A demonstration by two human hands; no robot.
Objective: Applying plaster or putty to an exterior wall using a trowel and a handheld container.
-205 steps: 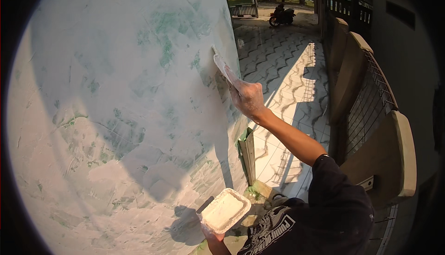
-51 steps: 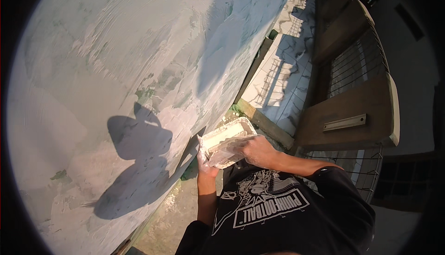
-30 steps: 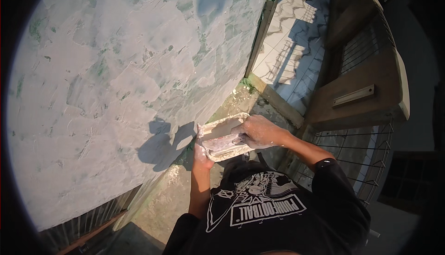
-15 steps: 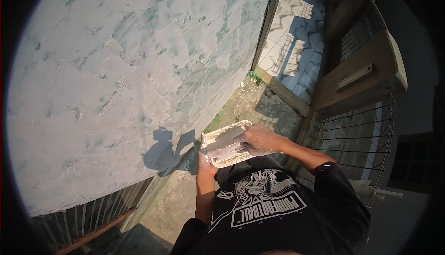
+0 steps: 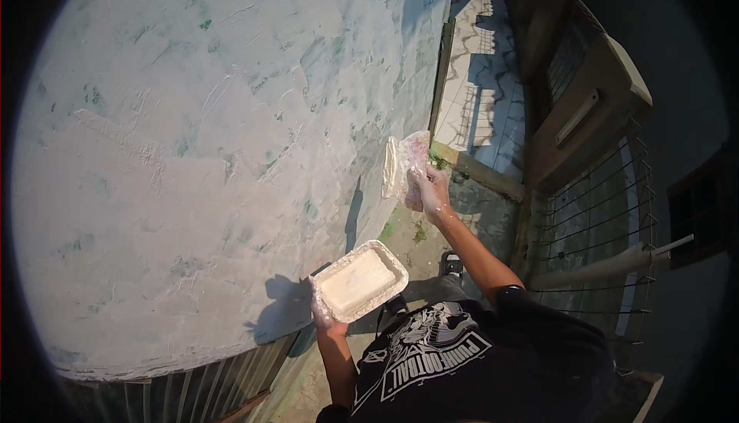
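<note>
My left hand (image 5: pixel 325 311) grips a rectangular cream tray (image 5: pixel 392 260) by its near left side. Pale putty crusts the tray's rim and coats its inside. Farther up, my right hand (image 5: pixel 431 190) holds a flat, putty-smeared scraper (image 5: pixel 415 163) with pinkish stains. A thick strip of putty (image 5: pixel 390 167) lies along the scraper's left edge. The scraper is in front of or close to the right part of the wall (image 5: pixel 192 192); whether it touches cannot be told. That wall carries rough whitish putty with green patches showing through.
A tiled floor (image 5: pixel 485 107) stretches beyond a low sill at the far right. A brown wall (image 5: pixel 593 92) and a wire mesh (image 5: pixel 596 215) stand on the right. Vertical slats (image 5: pixel 177 398) run below the wall. My shoe (image 5: pixel 452 263) rests on the concrete ground.
My right hand has lifted the scraper out of the tray and moved it up toward the wall, with putty on its edge. The tray has shifted slightly lower.
</note>
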